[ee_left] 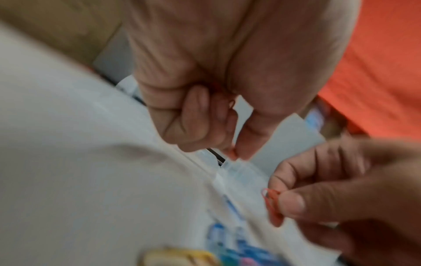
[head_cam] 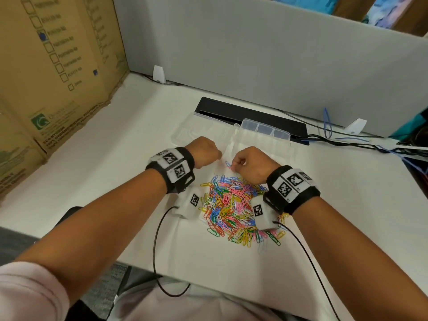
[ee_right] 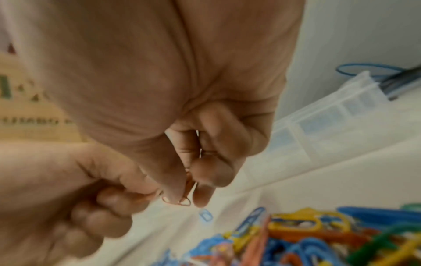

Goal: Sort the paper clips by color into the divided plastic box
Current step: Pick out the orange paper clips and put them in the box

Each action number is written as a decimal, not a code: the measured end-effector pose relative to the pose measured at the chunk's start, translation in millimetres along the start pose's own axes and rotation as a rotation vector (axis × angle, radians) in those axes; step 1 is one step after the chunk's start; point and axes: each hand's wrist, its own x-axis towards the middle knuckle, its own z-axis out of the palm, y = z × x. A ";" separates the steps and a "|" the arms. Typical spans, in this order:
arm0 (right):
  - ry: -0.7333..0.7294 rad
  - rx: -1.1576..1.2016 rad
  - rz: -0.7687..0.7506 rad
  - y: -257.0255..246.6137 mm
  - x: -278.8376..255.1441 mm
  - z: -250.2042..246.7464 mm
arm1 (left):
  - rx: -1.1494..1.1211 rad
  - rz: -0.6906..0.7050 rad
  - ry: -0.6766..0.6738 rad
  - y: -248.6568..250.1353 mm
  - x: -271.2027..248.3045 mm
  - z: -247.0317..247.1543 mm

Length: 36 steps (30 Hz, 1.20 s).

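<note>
A heap of mixed-colour paper clips (head_cam: 234, 209) lies on the white table between my wrists. The clear divided box (head_cam: 264, 133) stands beyond it, its lid (head_cam: 203, 130) open flat to the left. My right hand (head_cam: 232, 166) pinches a red paper clip (ee_left: 272, 203) between thumb and forefinger, just past the heap's far edge. My left hand (head_cam: 218, 156) hovers close beside it with fingers curled; a red clip (ee_left: 232, 104) shows inside them, and the fingertips pinch something red. In the right wrist view, the right hand (ee_right: 189, 196) holds its clip (ee_right: 185, 199) a little above the table.
A single blue clip (ee_right: 206, 215) lies apart from the heap under my right hand. A black bar (head_cam: 250, 117) and cables (head_cam: 347, 140) run behind the box. A cardboard box (head_cam: 58, 66) stands at the left, a grey partition (head_cam: 254, 54) at the back.
</note>
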 end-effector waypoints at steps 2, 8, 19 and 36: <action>0.069 0.195 -0.048 -2.1 -9.5 -6.3 | -0.487 -0.133 -0.095 -4.8 -11.5 -5.6; 0.183 0.462 -0.197 -38.9 -25.5 -11.5 | -0.993 -0.196 -0.349 -15.0 -30.1 5.9; 0.102 -0.038 0.065 1.4 -11.1 8.5 | -0.792 -0.186 -0.183 -15.1 -33.9 11.0; 0.048 0.359 0.140 23.1 -35.9 -9.6 | -0.170 0.034 -0.231 -2.7 -30.4 23.2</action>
